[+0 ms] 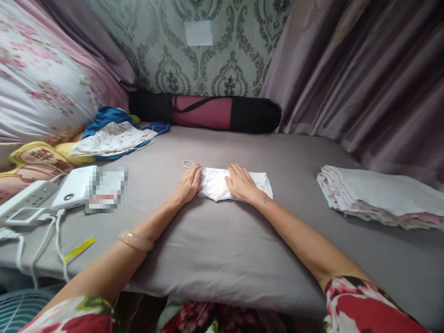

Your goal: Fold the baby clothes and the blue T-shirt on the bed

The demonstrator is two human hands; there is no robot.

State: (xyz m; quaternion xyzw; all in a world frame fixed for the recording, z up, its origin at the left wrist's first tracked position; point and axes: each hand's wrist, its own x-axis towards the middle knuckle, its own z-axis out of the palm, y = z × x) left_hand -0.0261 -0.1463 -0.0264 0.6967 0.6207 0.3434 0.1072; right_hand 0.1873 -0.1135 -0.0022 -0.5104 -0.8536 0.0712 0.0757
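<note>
A small piece of white cloth (213,184), folded into a long flat shape, lies on the grey-covered bed in front of me. My right hand (241,182) rests flat on the middle of it, fingers stretched out and palm down. At its left end, my left hand (190,185) lies with straight fingers along the cloth's edge. Whether those fingertips press on the cloth or only touch its side, I cannot tell. Just beyond the left hand is a thin white loop (187,163). What kind of cloth item it is does not show.
A stack of folded cloths (378,194) sits at the right. To the left are a white power bank (77,185), a power strip (27,201) with cables and a yellow strip (79,249). Crumpled clothes (114,138) and a black-and-maroon long bag (204,112) lie farther back.
</note>
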